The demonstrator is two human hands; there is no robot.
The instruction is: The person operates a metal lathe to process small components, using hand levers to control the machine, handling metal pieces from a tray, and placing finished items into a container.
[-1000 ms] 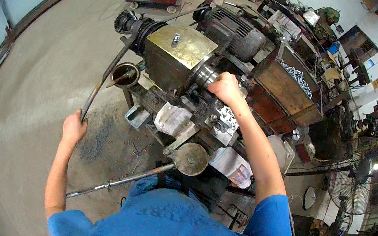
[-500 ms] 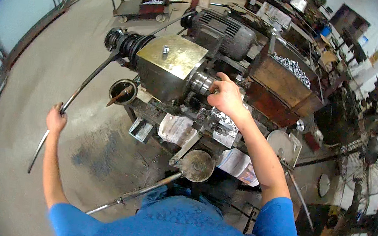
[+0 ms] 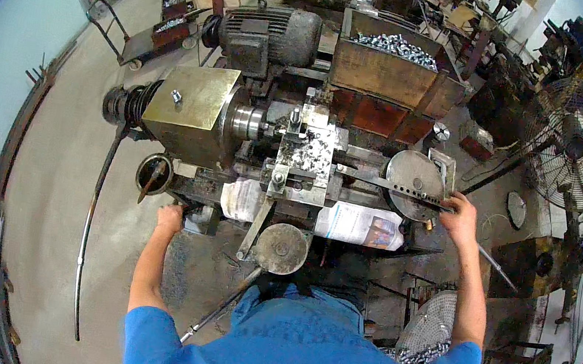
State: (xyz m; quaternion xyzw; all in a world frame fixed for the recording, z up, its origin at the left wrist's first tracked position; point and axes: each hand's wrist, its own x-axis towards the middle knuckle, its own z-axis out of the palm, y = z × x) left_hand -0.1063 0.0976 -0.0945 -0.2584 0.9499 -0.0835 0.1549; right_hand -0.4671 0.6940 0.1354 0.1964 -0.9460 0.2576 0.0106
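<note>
My right hand [image 3: 459,217] is closed around the outer end of a flat metal lever with a row of holes [image 3: 399,188]. The lever runs from the chip-covered lathe slide [image 3: 316,152] across a round metal plate [image 3: 412,171]. At the lathe's front left, my left hand [image 3: 169,218] is a fist beside a small tray [image 3: 201,220]; what it grips is hidden. A shiny spindle chuck [image 3: 246,122] juts from the headstock [image 3: 186,139], facing the slide. A small metal fitting [image 3: 176,96] rests on the brass-coloured headstock cover [image 3: 202,99].
A long rod [image 3: 82,257] hangs down left of the headstock. Behind the slide stands a rusty bin [image 3: 381,75] of small metal parts, beside a motor [image 3: 271,34]. A round seat-like disc [image 3: 281,249] is close before me. A fan [image 3: 572,143] stands at right.
My left hand has let go of the long rod and moved right to the lathe's front. My right hand has left the chuck and moved right to the perforated lever. The view has shifted right.
</note>
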